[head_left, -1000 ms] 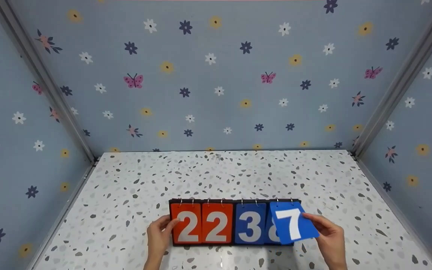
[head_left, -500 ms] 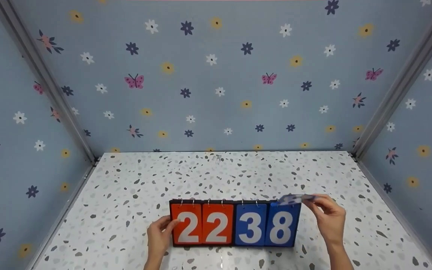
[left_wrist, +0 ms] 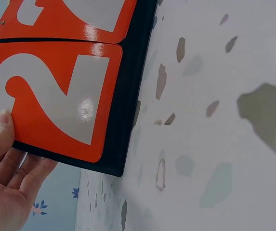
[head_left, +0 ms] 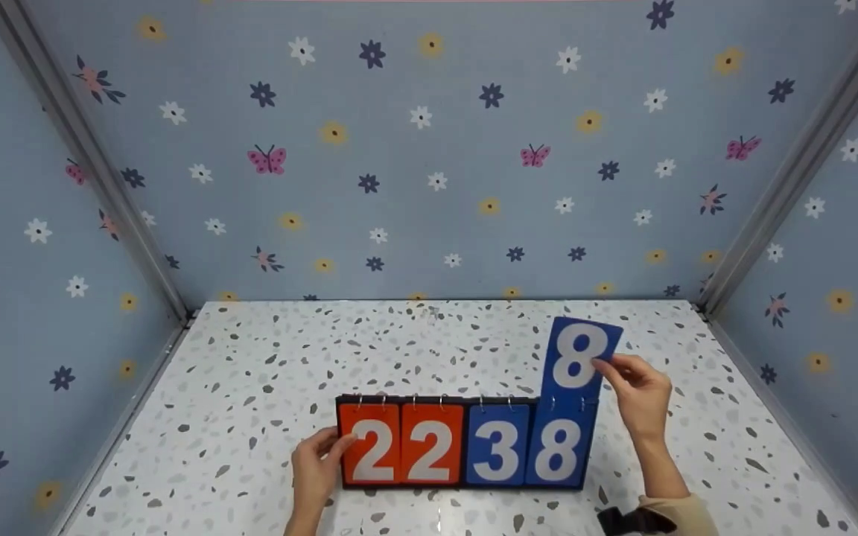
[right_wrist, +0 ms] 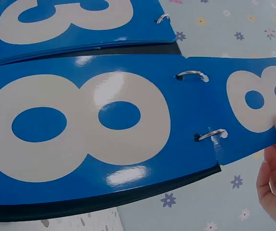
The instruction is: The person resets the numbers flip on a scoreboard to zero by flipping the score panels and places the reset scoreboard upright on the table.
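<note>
Flip scoreboard [head_left: 464, 447] sits on the speckled tabletop [head_left: 265, 372], before a flowered wall [head_left: 399, 149] — left hand [head_left: 314, 465] pinching its left end, right hand [head_left: 640, 391] pinching a raised 8 card [head_left: 580, 356] that hides some tabletop.

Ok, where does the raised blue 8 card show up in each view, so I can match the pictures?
Head: the raised blue 8 card is right of centre, above the right end of the flip scoreboard, pinched by the right hand.
Left wrist: not in it.
Right wrist: at the right edge, partly cut off.
Shared landmark: the black backing, visible in all three.
</note>
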The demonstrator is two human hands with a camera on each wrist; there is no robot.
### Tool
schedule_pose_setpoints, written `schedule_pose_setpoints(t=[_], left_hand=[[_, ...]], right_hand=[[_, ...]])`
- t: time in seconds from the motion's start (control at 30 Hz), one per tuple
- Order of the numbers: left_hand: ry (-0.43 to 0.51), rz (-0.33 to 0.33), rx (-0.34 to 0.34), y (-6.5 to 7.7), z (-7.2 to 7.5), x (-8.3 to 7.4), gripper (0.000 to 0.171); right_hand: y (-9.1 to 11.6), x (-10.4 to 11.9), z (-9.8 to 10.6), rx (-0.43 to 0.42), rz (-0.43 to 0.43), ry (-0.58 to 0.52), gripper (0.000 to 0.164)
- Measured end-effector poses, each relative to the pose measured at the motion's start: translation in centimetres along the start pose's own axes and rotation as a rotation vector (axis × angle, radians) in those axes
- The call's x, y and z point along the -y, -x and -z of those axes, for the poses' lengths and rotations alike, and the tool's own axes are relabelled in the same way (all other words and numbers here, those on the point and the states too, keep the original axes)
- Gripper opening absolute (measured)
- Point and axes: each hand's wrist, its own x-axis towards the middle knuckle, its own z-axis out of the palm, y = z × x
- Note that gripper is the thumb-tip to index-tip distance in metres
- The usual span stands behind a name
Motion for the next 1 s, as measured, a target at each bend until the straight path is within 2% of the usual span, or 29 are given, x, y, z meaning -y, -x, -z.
schedule_pose_setpoints(t=[0.07, 0.17, 0.3, 0.4, 0.47, 0.6, 0.83, 1.0], left_hand=[[0.004, -0.013, -0.008, 0.0, 0.0, 0.1, 0.024], [0.001, -0.014, -0.010, 0.0, 0.0, 0.1, 0.023], [-0.011, 0.026, 0.003, 0.0, 0.0, -0.2, 0.029], [-0.017, 0.046, 0.012, 0.0, 0.0, -0.3, 0.031], [-0.017, 0.046, 0.012, 0.0, 0.0, -0.4, 0.030], [-0.018, 0.024, 0.010, 0.0, 0.0, -0.3, 0.027], [-0.021, 0.032, 0.005, 0.0, -0.1, -0.1, 0.024], [-0.011, 0.014, -0.003, 0.0, -0.1, 0.1, 0.024]], right_hand=[[-0.3, -0.2, -0.4, -0.002, -0.054, 0.049, 0.008], [-1.0, -2.5, -0.6, 0.000, -0.129, 0.095, 0.015], [-1.8, -16.8, 0.1, -0.012, -0.086, 0.166, 0.022], [-1.8, -25.7, 0.6, -0.011, -0.073, 0.242, 0.028], [-1.5, -26.4, 0.5, 0.007, -0.130, 0.281, 0.031], [-0.9, -26.1, 0.5, 0.047, -0.220, 0.253, 0.035], [0.3, -25.5, 1.2, 0.092, -0.253, 0.212, 0.032], [1.6, -24.5, 1.8, 0.056, -0.209, 0.190, 0.027]])
